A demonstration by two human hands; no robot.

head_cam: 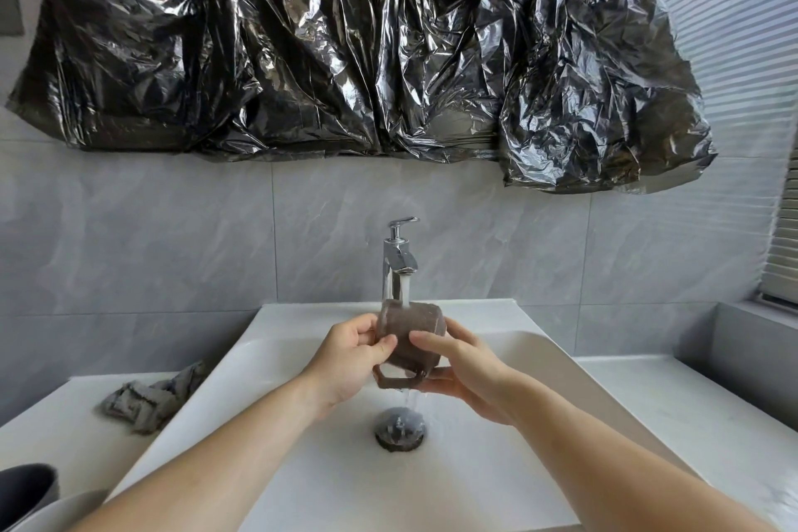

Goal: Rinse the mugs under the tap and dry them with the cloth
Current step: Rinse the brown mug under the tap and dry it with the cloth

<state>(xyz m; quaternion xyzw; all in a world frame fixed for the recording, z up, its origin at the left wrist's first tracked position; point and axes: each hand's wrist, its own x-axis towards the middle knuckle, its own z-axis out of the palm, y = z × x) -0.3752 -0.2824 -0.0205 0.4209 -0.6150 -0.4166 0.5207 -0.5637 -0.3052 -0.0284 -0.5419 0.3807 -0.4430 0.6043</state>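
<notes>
1. While water runs from the tap (pixel 399 259), the brown mug (pixel 408 335) sits directly under the spout, tilted, with its handle pointing down toward the drain (pixel 399 430). The left hand (pixel 345 363) has its grip closed on the mug's left side, thumb across the front; the right hand (pixel 464 371) has its grip closed on the right side, fingers curled beneath near the handle.
2. Wet glaze is likely slippery. If either grip loosens while the mug is turned, it could drop into the basin (pixel 539 359) below the tap and chip.
3. The stream strikes the mug's outer wall and runs off beside the handle. Tilting the mug further could throw spray over the basin's rim onto the worktop (pixel 691 402) right of the tap.
4. I cannot tell whether water reaches the inside, so the rinse may stay incomplete unless the mouth is turned up toward the spout.
5. The grey cloth (pixel 151 400) lies crumpled on the worktop left of the tap, close to the basin's edge. Splashes could soak it and make drying poor.
6. A dark mug (pixel 26 492) stands far left of the tap, near the frame's corner, partly cut off; a swinging elbow might knock it.
</notes>
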